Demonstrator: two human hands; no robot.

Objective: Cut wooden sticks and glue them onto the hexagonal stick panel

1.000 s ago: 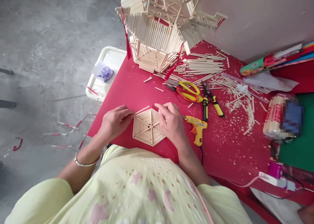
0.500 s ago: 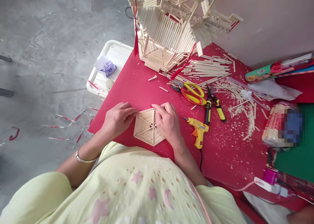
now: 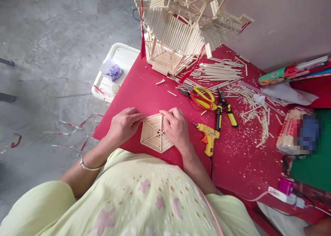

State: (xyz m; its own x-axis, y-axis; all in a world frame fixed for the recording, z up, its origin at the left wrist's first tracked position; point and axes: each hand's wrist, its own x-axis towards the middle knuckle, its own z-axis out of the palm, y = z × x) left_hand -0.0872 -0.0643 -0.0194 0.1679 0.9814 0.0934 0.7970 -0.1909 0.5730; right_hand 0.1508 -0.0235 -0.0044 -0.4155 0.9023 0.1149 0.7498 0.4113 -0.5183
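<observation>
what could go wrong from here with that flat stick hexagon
The yellow plastic glue gun lies pointing toward the bare right hand; if hot, it could cause a burn. The flat hexagonal panel of pale wooden sticks lies near the front edge of the red table, so a bump might knock it off.

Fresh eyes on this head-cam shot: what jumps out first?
Probably the big stick-built model with red tassels, at the far side of the red table. Next, the hexagonal stick panel near the front edge, left hand at its upper left, right hand covering its upper right. Then the yellow glue gun, right of that panel.
</observation>
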